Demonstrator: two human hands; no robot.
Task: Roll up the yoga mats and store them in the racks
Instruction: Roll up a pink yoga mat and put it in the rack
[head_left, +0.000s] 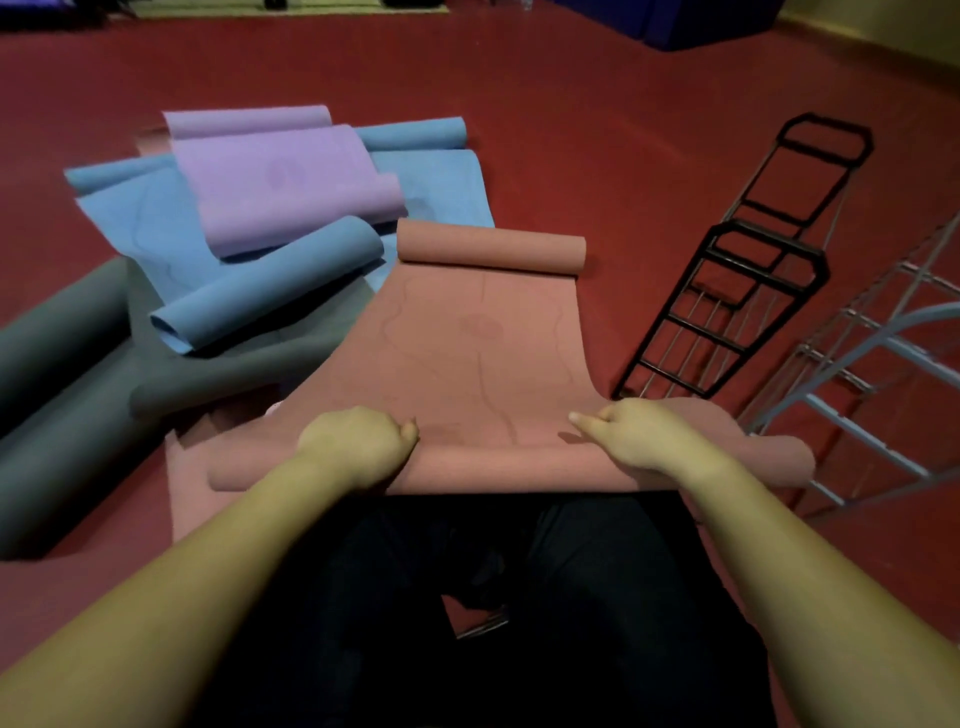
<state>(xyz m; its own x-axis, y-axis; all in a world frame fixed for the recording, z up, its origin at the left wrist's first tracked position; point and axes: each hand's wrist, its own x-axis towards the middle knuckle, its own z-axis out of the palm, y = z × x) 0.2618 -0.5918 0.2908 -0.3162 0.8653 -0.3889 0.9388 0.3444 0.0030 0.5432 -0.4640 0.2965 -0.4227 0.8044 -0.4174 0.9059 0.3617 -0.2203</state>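
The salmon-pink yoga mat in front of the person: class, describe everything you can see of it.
The salmon-pink yoga mat looks like thin, matte foam with faint curved lines and a round mark printed on it. It lies partly unrolled on the red floor, its far end curled into a roll and its near end rolled beneath the left hand and right hand, which grip it. Its left edge overlaps a grey mat.

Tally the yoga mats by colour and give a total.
Pink mat: 1
Purple mat: 1
Blue mats: 2, as far as the overlap shows
Grey mat: 1
Total: 5
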